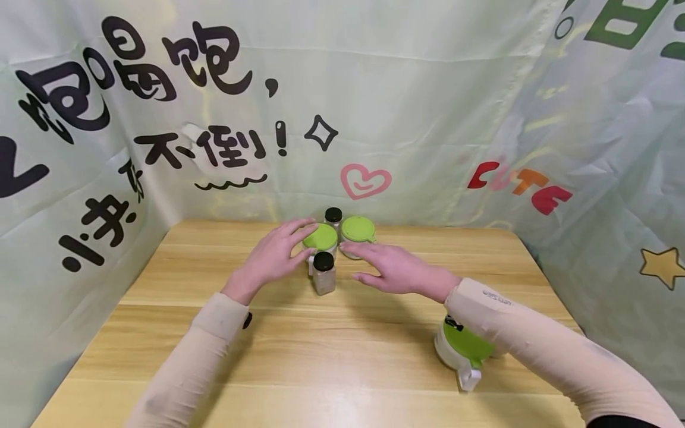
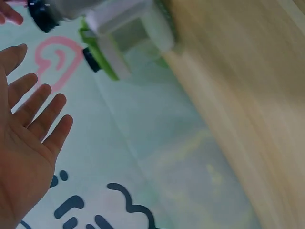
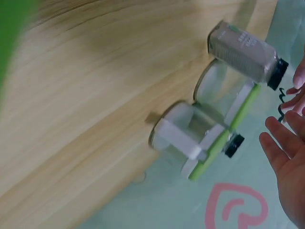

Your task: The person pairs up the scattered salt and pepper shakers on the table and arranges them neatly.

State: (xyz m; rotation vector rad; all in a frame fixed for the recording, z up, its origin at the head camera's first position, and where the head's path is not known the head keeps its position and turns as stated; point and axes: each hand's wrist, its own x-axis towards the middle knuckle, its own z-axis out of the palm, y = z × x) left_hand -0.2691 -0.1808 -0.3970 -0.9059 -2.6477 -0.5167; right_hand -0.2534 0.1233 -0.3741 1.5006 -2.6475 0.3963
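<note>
My left hand (image 1: 272, 254) hovers with fingers extended at the left side of a green-lidded jar (image 1: 321, 238). In front of that jar stands a square spice bottle (image 1: 324, 282) with a black cap. My right hand (image 1: 397, 268) reaches in from the right, its fingertips overlapping a second green-lidded jar (image 1: 358, 229) in the head view; contact cannot be told. Behind the two jars is another black-capped bottle (image 1: 333, 215), partly hidden. Both wrist views show outstretched fingers holding nothing, and the right one shows the front bottle's label (image 3: 243, 50).
A third green-lidded jar (image 1: 462, 348) with a white handle stands at the right front, partly under my right forearm. A black patterned object (image 1: 453, 323) shows beside it. Printed cloth (image 1: 428, 119) hangs behind and around the wooden table (image 1: 299, 368).
</note>
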